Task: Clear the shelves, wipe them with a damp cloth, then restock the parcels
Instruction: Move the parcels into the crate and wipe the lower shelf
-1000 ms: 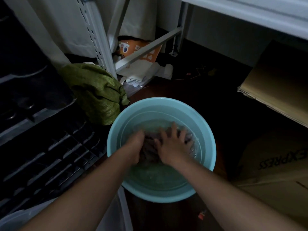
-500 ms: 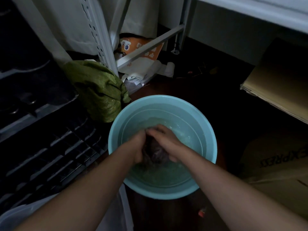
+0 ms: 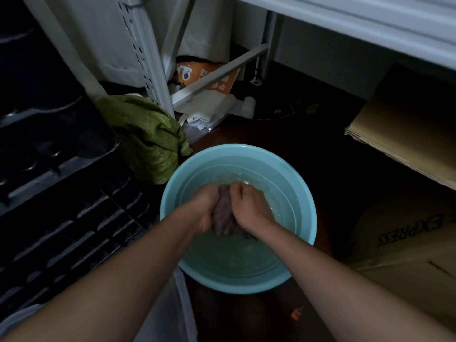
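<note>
Purplish wet cloth (image 3: 223,213) bunched upright above basin (image 3: 304,201) water.

You are kneeling over the round light-blue plastic basin (image 3: 306,193) sitting on the floor, your left hand (image 3: 204,208) and right hand (image 3: 249,208) lying side by side in it, the bunched purplish wet cloth (image 3: 223,213) sitting between them. The crumpled green fabric bag (image 3: 150,141) is lying just beyond the basin's left rim, the brown cardboard boxes (image 3: 407,129) well off to its right.

The only legible text is "EXPRESS", printed in dark capitals and seen upside down on the brown cardboard box (image 3: 404,245) at right; the orange package's (image 3: 209,76) print is unreadable.
</note>
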`<state>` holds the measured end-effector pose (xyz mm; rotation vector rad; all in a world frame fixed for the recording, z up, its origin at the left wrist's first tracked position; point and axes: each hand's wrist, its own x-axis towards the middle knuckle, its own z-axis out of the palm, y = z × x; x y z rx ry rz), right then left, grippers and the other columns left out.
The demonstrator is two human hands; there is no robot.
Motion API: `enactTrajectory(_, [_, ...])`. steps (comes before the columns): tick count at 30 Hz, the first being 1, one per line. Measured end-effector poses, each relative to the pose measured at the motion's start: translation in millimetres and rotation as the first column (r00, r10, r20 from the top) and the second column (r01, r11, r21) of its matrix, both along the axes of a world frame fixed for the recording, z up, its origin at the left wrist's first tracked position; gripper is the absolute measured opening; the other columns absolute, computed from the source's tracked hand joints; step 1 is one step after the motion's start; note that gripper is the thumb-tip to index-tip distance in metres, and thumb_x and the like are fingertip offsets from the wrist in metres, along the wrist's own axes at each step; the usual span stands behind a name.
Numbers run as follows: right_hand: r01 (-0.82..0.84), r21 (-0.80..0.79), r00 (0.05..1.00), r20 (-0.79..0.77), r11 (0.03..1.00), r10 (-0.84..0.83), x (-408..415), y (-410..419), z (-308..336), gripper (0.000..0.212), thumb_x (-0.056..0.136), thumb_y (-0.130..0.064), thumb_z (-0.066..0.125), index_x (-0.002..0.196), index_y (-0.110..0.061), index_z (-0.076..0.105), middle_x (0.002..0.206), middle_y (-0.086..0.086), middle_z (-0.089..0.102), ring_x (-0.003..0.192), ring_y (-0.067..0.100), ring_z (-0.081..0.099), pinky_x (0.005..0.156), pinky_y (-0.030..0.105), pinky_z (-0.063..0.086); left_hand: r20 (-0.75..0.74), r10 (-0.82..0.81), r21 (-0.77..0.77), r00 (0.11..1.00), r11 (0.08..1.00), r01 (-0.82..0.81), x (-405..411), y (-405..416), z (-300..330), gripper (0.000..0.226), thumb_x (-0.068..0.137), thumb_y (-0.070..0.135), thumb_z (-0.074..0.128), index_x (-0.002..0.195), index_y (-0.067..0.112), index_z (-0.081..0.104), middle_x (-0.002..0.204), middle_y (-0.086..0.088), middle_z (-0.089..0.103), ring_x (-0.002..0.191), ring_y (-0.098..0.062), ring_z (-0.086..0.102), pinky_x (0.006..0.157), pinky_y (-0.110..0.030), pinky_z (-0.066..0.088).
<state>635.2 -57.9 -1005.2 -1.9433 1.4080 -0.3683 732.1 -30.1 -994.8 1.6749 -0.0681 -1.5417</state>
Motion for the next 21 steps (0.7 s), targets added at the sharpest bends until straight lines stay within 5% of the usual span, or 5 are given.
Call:
enactTrajectory(3, [-0.033,0.002,0.952,-0.304,0.999,0.032,-11,-6,-5,0.043,0.102,-0.045,0.021,0.121,-0.019,0.051,0.130,0.016,0.044,0.117,0.036,0.047,0.096,0.047,0.043,0.130,0.017,-0.026,0.991,1.000,-0.014,4,-1,-6,0.032,0.100,0.020,0.036,0.101,0.006,0.065,0.099,-0.015,0.069,0.092,-0.028,0.064,0.082,-0.033,0.051])
enactTrajectory(6, [-0.184,0.112,0.786,-0.580,0.976,0.215,-21,-7,-16,0.050,0.104,-0.040,0.022,0.152,-0.027,0.014,0.159,0.010,-0.002,0.144,0.039,0.001,0.112,0.059,0.018,0.213,0.051,-0.017,0.976,0.999,-0.048,8,2,-16,0.029,0.098,0.020,0.038,0.107,0.009,0.063,0.107,-0.014,0.067,0.093,-0.028,0.064,0.083,-0.036,0.052])
enactTrajectory(10, [-0.407,0.274,0.611,-0.627,0.871,0.483,-21,0,-42,0.060,0.104,-0.043,0.022,0.154,-0.033,-0.010,0.156,0.002,-0.033,0.143,0.036,-0.029,0.109,0.069,-0.014,0.254,-0.038,0.024,0.966,0.999,0.033,9,4,-22,0.028,0.095,0.017,0.039,0.096,0.009,0.067,0.098,-0.015,0.068,0.093,-0.027,0.061,0.087,-0.034,0.050])
enactTrajectory(17, [-0.256,0.027,0.748,-0.628,0.966,0.215,-20,-14,-33,0.052,0.093,-0.044,0.054,0.140,-0.040,0.032,0.151,0.009,0.012,0.134,0.040,0.021,0.102,0.053,0.037,0.360,0.072,0.043,0.930,0.995,-0.093,13,2,-38,0.024,0.086,0.012,0.052,0.103,0.007,0.068,0.098,-0.011,0.069,0.088,-0.026,0.062,0.087,-0.037,0.053])
enactTrajectory(21, [-0.005,0.298,1.000,0.002,0.955,0.004,-4,0,-27,0.019,0.091,-0.036,0.056,0.100,-0.021,0.065,0.110,0.007,0.064,0.089,0.022,0.064,0.100,0.043,0.046,0.117,-0.011,0.032,0.993,0.999,0.007,0,8,-27,0.035,0.098,0.023,0.038,0.115,0.004,0.062,0.092,-0.015,0.064,0.070,-0.025,0.060,0.057,-0.029,0.051])
